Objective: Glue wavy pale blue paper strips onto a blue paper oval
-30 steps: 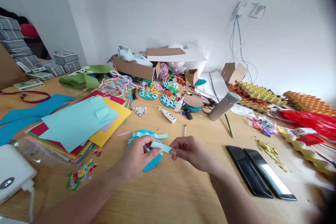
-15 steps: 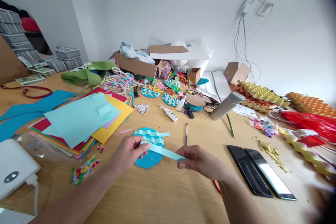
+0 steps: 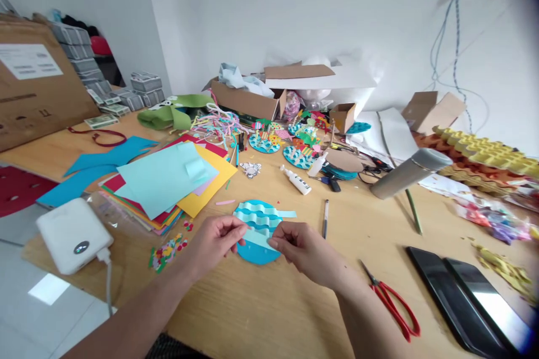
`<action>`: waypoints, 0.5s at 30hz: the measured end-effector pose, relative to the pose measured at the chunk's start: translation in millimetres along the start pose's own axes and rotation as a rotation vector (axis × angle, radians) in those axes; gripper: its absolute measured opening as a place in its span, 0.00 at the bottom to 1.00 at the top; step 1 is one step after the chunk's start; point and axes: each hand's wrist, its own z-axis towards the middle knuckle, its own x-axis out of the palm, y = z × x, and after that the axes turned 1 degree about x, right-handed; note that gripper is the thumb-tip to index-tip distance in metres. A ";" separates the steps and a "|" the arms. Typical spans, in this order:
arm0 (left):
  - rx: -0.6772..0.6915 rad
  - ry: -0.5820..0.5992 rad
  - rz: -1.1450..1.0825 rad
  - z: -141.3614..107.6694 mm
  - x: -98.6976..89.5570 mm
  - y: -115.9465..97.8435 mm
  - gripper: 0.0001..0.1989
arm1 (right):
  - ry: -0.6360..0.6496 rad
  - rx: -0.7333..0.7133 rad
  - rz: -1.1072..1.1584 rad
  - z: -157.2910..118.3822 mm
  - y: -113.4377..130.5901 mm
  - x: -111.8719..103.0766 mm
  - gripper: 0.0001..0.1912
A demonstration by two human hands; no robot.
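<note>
Between my two hands stretches a light-blue paper strip (image 3: 257, 238). My left hand (image 3: 221, 238) pinches its left end, and my right hand (image 3: 301, 247) pinches it farther right, thumb on top. Right beneath lies a blue round disc (image 3: 259, 255) on the table. Wavy light-blue paper strips (image 3: 257, 219) run across the disc's upper half, and the flat end of one (image 3: 288, 214) sticks out past its right edge. Whether the held strip touches the disc I cannot tell.
Red-handled scissors (image 3: 391, 303) and a pen (image 3: 325, 219) lie to the right, near black phone-like slabs (image 3: 442, 297). A glue bottle (image 3: 296, 180) and a grey flask (image 3: 410, 174) lie farther back. Coloured paper sheets (image 3: 155, 179) and a white power device (image 3: 76, 235) are at left.
My view has turned left, bringing the scissors fully into sight. My hands have come closer together, with my right hand now nearer the left along the strip.
</note>
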 end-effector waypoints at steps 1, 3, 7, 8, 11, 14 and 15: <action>0.029 -0.050 0.012 -2.4 -4.1 2.2 0.16 | -0.006 -0.023 -0.026 1.3 -1.4 1.5 0.15; 0.108 -0.153 0.082 -8.1 -10.8 7.6 0.15 | -0.001 -0.046 -0.053 4.0 -7.1 4.2 0.15; 0.275 -0.260 0.367 -21.8 -12.5 23.1 0.11 | 0.001 -0.042 -0.012 9.7 -20.2 11.0 0.17; 0.325 -0.264 0.444 -25.2 -10.5 27.8 0.11 | -0.008 -0.033 0.008 11.1 -21.9 13.0 0.18; 0.498 -0.291 0.636 -33.3 -2.7 42.1 0.14 | -0.038 0.024 0.043 14.5 -22.1 18.2 0.19; 0.560 -0.313 0.755 -37.2 1.4 51.8 0.20 | -0.073 0.097 0.020 16.7 -19.2 21.9 0.18; 0.561 -0.318 0.785 -37.8 1.4 53.4 0.22 | -0.085 0.118 0.005 17.3 -18.5 23.1 0.18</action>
